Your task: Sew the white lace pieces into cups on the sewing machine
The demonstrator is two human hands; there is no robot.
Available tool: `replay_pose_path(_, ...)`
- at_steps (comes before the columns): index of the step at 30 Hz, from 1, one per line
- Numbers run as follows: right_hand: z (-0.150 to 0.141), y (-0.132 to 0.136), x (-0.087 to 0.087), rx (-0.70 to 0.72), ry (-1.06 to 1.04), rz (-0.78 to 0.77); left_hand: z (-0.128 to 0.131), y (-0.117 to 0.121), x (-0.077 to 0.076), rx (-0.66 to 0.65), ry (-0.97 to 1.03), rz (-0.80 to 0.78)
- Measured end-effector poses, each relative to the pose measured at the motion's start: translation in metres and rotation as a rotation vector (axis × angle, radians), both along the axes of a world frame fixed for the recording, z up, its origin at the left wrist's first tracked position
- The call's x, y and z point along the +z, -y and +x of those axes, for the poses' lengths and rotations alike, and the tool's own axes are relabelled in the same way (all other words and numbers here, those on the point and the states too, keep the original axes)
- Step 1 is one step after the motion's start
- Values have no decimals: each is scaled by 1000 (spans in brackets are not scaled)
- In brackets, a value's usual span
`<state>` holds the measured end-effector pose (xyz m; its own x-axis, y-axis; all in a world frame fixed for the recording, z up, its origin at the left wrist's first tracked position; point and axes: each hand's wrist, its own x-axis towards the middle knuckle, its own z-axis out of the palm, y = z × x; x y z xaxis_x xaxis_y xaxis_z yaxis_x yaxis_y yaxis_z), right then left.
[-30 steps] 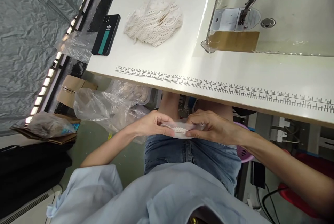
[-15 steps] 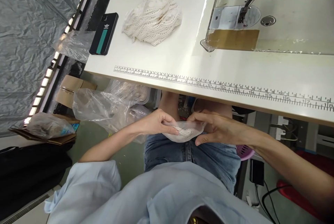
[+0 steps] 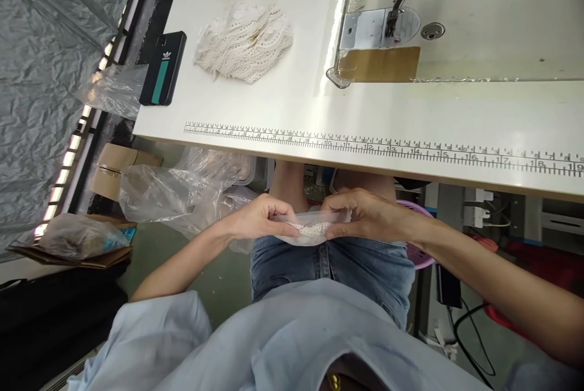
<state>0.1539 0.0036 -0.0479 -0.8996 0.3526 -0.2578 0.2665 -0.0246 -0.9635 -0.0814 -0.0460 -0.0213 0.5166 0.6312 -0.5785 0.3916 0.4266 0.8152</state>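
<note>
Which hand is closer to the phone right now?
Left. The left hand sits below and right of the phone in view; the right hand is farther right, across the white fabric.

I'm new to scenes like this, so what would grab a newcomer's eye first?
Probably the left hand and right hand, holding a sheer whitish piece over the lap. Next might be the sewing machine at the upper right, then the lacy pile left of it and the dark phone near the table's left edge.

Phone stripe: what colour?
Stripe is teal green, against the black phone; best seen in the head view.
</note>
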Motion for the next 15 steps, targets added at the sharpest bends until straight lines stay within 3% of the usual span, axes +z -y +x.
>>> replay_pose_path(5,1,-3,-3,10,-30,-249,-2,-1,-1,-51,-19,35)
replay_pose_path(15,6,-6,-3,-7,-21,-319,0,0,-2,64,26,-63)
